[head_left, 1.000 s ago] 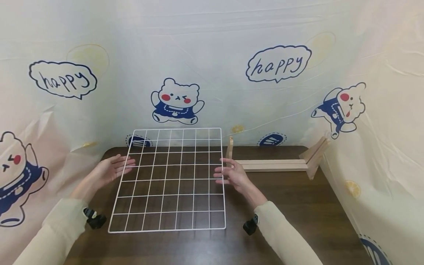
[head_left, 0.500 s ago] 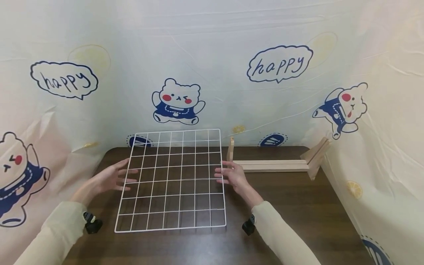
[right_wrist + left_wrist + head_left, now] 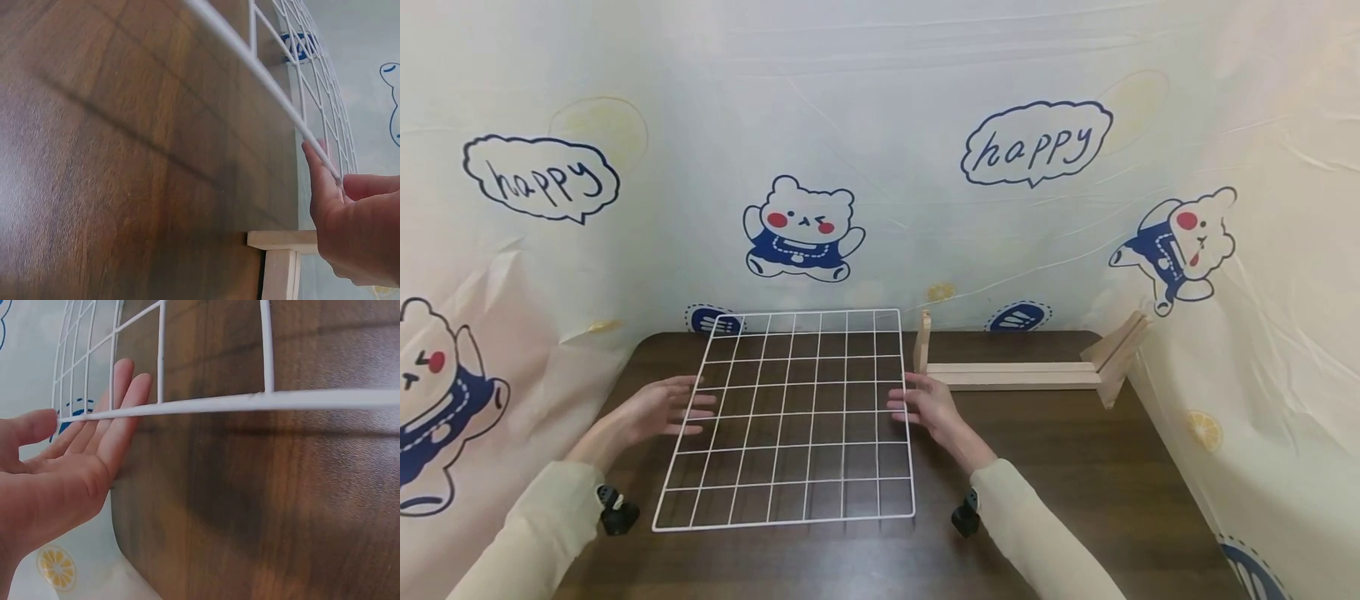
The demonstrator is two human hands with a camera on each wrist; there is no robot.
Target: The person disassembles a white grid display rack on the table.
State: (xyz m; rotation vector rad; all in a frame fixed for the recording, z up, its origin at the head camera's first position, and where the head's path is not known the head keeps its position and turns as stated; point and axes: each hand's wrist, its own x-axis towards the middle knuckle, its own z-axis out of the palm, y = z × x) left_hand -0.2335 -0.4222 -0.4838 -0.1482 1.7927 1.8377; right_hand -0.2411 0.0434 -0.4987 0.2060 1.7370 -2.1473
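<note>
A white wire grid panel (image 3: 783,414) hangs tilted over the brown table, its far edge higher, casting line shadows on the wood. My left hand (image 3: 655,408) holds its left side wire; in the left wrist view the thumb of the left hand (image 3: 62,481) meets the wire and nearly straight fingers reach behind the grid. At the opposite side wire, my right hand (image 3: 932,406) holds the panel, its fingertips showing through the mesh. The right wrist view has the side wire running in between thumb and fingers of the right hand (image 3: 356,219).
Behind my right hand stands a pale wooden frame (image 3: 1022,376) with a long crossbar and an upright piece at each end. The dark brown table (image 3: 1045,483) ends against a printed curtain (image 3: 910,208) at the back and sides. Each sleeve carries a black wrist camera (image 3: 618,512).
The panel's far edge has come down and the panel has shifted slightly right. My left hand has moved a little down and right, its fingers reaching further behind the wires; my right hand slid down slightly.
</note>
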